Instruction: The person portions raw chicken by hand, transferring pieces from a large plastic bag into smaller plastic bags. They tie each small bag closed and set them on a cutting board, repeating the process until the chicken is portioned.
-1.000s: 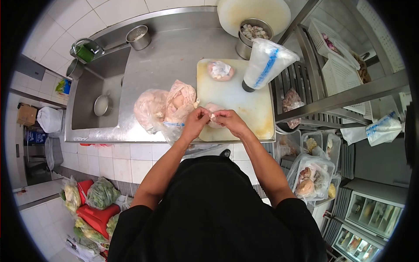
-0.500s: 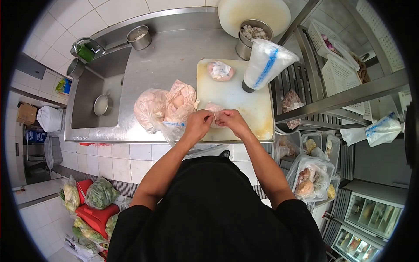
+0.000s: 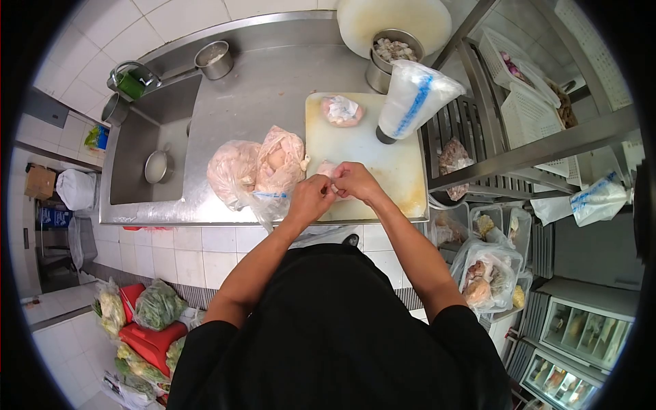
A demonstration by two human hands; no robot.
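My left hand (image 3: 313, 198) and my right hand (image 3: 357, 183) meet over the front of a white cutting board (image 3: 383, 174). Their fingers are closed on a small plastic bag of raw meat (image 3: 326, 168), mostly hidden under them. Another wrapped bag of raw meat (image 3: 342, 111) lies at the back of the board. Left of the board, close to my left hand, sit a large bag of pale raw meat (image 3: 234, 167) and an opened bag (image 3: 281, 157) with similar meat inside. A roll of clear plastic bags (image 3: 418, 102) with a blue stripe stands at the board's right.
A sink (image 3: 157, 137) holding a small pot (image 3: 159, 167) is at the left. Metal pots (image 3: 214, 61) stand along the back. On the right are a metal rack (image 3: 506, 157) and tubs of bagged food (image 3: 486, 273). Bagged vegetables (image 3: 158, 304) lie lower left.
My right hand has shifted left and turned over the small bag, coming against my left hand. The bag is now more covered by my fingers. The view has shifted slightly.
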